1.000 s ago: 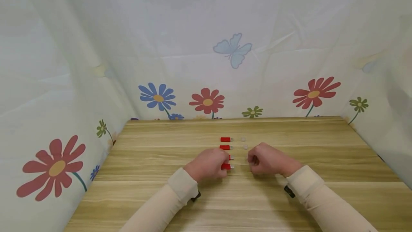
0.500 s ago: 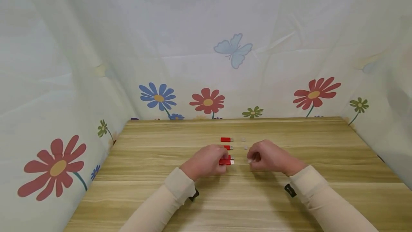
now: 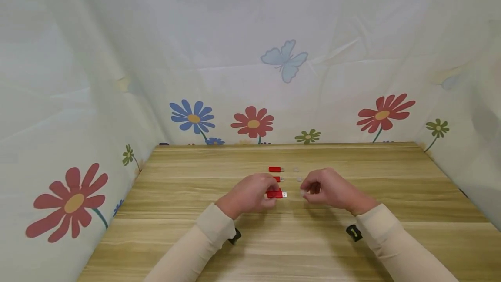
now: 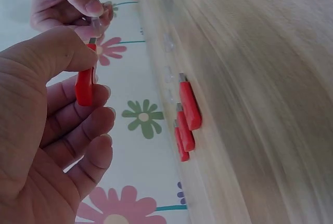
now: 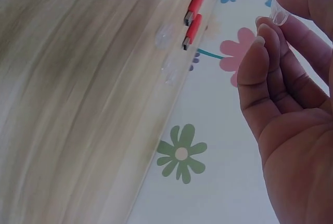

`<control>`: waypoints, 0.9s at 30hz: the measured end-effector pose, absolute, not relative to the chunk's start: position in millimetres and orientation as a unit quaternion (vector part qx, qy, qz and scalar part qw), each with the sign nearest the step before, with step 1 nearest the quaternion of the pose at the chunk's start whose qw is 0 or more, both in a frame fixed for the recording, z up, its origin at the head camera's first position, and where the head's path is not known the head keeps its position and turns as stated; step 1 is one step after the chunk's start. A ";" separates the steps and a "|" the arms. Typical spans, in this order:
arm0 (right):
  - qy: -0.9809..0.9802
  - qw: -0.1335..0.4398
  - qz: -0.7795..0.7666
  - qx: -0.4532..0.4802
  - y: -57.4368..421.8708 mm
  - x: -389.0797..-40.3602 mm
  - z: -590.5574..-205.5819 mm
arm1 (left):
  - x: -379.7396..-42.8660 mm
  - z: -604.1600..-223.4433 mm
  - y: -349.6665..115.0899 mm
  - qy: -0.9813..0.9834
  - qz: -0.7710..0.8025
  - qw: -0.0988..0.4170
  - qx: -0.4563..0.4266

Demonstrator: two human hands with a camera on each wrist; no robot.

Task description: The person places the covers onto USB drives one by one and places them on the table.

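Observation:
My left hand (image 3: 252, 193) pinches a red USB flash drive (image 4: 85, 81) between thumb and forefinger, its metal plug pointing right. A small clear cap (image 5: 279, 13) is held between the thumb and fingertips of my right hand (image 3: 332, 190). In the head view, a short gap separates plug and cap, both above the table. Further back lie more red flash drives in a column, the farthest drive (image 3: 275, 169) fully in sight and the nearest drive (image 4: 190, 104) largely covered by my left hand in the head view. Clear caps (image 3: 295, 169) lie opposite their plugs.
The wood-grain table (image 3: 188, 173) carries the drives and caps near its middle. A white flower-printed curtain (image 3: 219, 77) hangs behind it and along both sides. Dark wrist devices (image 3: 354, 232) sit below the sleeve cuffs.
My left hand has raised the flash drive from its place at the near end of the column. My right hand has lifted slightly, and the pinched cap now shows at its fingertips.

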State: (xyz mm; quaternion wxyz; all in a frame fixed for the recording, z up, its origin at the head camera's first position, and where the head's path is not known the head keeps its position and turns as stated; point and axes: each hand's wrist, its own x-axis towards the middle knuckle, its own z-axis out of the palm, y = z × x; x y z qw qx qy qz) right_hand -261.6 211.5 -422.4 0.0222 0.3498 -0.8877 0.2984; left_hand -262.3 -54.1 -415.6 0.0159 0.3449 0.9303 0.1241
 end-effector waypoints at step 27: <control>-0.862 0.023 0.350 0.367 201.4 -251.1 -410.1 | -260.7 -407.3 -52.8 0.909 0.135 -0.031 0.393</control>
